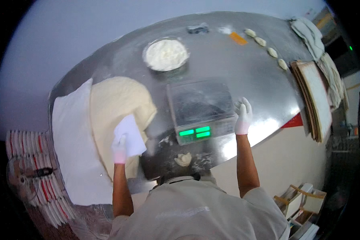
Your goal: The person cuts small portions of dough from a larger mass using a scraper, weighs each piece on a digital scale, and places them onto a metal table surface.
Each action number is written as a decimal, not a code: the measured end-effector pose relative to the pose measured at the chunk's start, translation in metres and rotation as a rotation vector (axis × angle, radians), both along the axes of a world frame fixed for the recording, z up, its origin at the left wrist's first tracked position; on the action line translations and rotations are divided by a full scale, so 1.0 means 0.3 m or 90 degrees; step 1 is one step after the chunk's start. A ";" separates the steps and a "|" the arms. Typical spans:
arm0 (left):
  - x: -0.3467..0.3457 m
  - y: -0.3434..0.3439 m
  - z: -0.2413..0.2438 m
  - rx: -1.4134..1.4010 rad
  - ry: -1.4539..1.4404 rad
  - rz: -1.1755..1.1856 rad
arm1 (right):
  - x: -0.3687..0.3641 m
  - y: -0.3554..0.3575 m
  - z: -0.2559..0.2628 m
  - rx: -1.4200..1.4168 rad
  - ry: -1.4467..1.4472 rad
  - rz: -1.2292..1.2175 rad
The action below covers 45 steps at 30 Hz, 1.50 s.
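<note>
My left hand (120,148), in a white glove with a pink cuff, grips a flat white scraper (130,136) over a large mass of pale dough (117,96). A white cloth (75,144) lies along the dough's left side. My right hand (243,115), gloved alike, is raised at the right edge of a digital scale (202,102), its fingers slightly curled and nothing visible in them. Green displays glow on the scale's front, and its platform bears only flour smears. A small lump of dough (183,159) sits on the steel table between the scale and my body.
A bowl of flour (167,55) stands behind the scale. Farther right lie an orange scraper (238,38) and several dough pieces (272,52). Stacked boards (313,99) and cloths (309,36) occupy the right end. Piled white sacks (39,174) with red stripes are at lower left.
</note>
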<state>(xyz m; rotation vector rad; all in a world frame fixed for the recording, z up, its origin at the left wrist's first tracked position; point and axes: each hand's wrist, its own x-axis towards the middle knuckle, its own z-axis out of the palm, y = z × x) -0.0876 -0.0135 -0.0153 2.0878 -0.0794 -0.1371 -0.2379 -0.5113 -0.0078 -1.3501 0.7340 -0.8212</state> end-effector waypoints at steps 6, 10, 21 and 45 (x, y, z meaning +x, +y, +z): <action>0.216 -0.004 0.035 0.141 -0.025 -0.061 | 0.236 0.497 0.041 0.091 0.013 0.312; 0.357 -0.084 0.074 0.180 -0.021 -0.134 | 0.490 0.741 -0.209 0.000 0.038 0.492; 0.780 -0.404 -0.251 0.340 0.052 -0.402 | 0.865 0.886 -0.446 -0.383 0.255 0.355; 0.078 -0.211 -0.268 0.297 0.081 -0.263 | 0.198 1.002 -0.347 -0.373 0.304 0.538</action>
